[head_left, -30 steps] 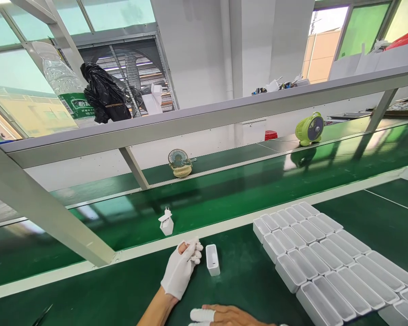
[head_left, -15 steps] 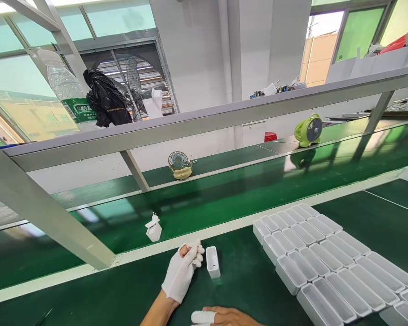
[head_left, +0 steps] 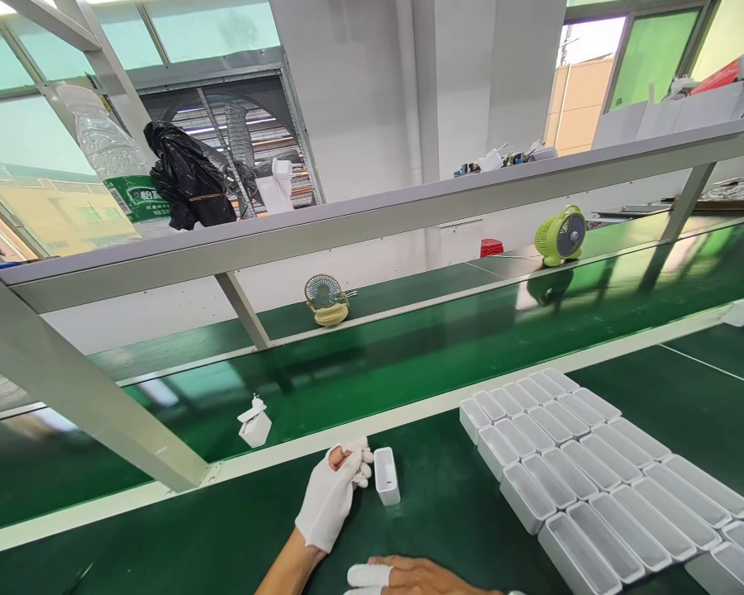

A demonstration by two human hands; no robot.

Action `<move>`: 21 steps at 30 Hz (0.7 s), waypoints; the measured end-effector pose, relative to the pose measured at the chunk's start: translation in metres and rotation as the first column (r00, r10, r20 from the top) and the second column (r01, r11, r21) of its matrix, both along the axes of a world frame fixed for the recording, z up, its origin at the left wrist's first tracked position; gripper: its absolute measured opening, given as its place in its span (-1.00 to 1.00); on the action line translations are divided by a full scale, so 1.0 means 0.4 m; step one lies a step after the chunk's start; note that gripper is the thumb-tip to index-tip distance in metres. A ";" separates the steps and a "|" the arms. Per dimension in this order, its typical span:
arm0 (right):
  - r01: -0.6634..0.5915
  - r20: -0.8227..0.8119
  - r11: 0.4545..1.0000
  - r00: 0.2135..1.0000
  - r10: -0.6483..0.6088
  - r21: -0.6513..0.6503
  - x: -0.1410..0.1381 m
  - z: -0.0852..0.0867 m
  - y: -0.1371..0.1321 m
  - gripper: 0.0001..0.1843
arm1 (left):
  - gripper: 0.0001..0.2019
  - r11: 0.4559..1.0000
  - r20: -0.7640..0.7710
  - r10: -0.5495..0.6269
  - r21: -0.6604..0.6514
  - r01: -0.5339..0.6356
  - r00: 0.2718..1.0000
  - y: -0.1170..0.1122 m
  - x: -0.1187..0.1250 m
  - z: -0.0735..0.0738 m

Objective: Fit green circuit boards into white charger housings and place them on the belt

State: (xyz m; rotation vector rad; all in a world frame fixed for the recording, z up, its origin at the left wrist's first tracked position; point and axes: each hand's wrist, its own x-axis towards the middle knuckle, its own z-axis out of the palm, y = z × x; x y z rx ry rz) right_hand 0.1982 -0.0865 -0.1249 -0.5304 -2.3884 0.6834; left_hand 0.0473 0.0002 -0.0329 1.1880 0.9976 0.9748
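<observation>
My left hand (head_left: 336,496), in a white glove with a bare thumb tip, rests on the dark green worktop. Its fingers are curled together, and what they may hold is hidden. Just to its right stands an open white plastic box (head_left: 386,477) with a small dark slot inside. My right hand (head_left: 418,576) lies at the bottom edge, partly cut off. Its fingers stretch out to the left, with white covers on at least two of them, and nothing shows in its grasp.
Rows of open white boxes (head_left: 601,471) stand on the right. Beyond a pale rail, a green conveyor belt (head_left: 409,347) carries a white casing with a pronged top (head_left: 255,423). A beige fan (head_left: 326,299) and a green fan (head_left: 560,235) stand behind. A slanted metal post (head_left: 99,380) rises at left.
The white casing on the belt has moved to the left. Both hands and the box beside my left hand stay almost where they were; the view has shifted slightly.
</observation>
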 end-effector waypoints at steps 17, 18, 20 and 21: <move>0.018 0.139 0.871 0.985 -0.099 0.491 0.034 0.099 -0.057 -0.62 | -0.61 1.000 0.086 0.005 -0.029 -0.002 0.996 -0.001 -0.004 -0.015; 0.018 0.143 0.868 0.984 -0.102 0.497 0.035 0.103 -0.059 -0.63 | -0.61 1.000 0.085 0.004 -0.026 -0.002 0.996 0.000 -0.004 -0.017; 0.013 0.149 0.865 0.984 -0.101 0.502 0.036 0.108 -0.062 -0.62 | -0.61 1.000 0.089 0.002 -0.026 0.001 0.996 0.002 -0.005 -0.021; 0.008 0.153 0.865 0.983 -0.098 0.501 0.036 0.108 -0.062 -0.62 | -0.61 1.000 0.092 -0.001 -0.028 0.004 0.996 0.002 -0.006 -0.023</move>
